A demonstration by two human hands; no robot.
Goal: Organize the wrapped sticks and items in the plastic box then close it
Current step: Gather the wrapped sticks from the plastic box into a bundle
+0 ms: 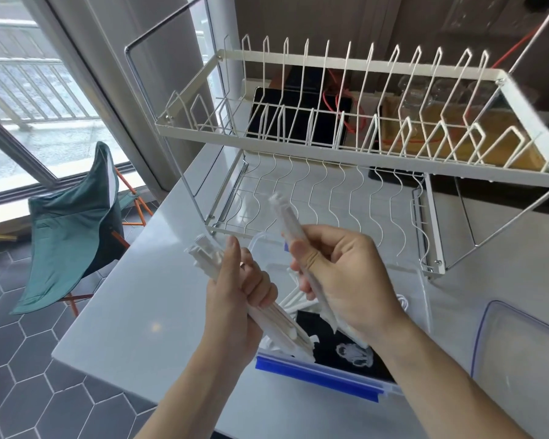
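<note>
Over the open clear plastic box (423,299) with blue clips, my left hand (238,296) grips a bundle of white wrapped sticks (208,258) that slants from upper left to lower right. My right hand (339,280) holds another wrapped stick (282,210), pointing up and left, just above the box. Inside the box lie more loose white wrapped sticks (293,302) on a black item with a white print (346,353). The box's clear lid (517,346) with a blue rim lies on the counter to the right.
A white two-tier wire dish rack (330,153) stands right behind the box on the white counter (146,312). Dark tablets and a red cable sit behind the rack. A green folding chair (73,229) stands on the tiled floor to the left.
</note>
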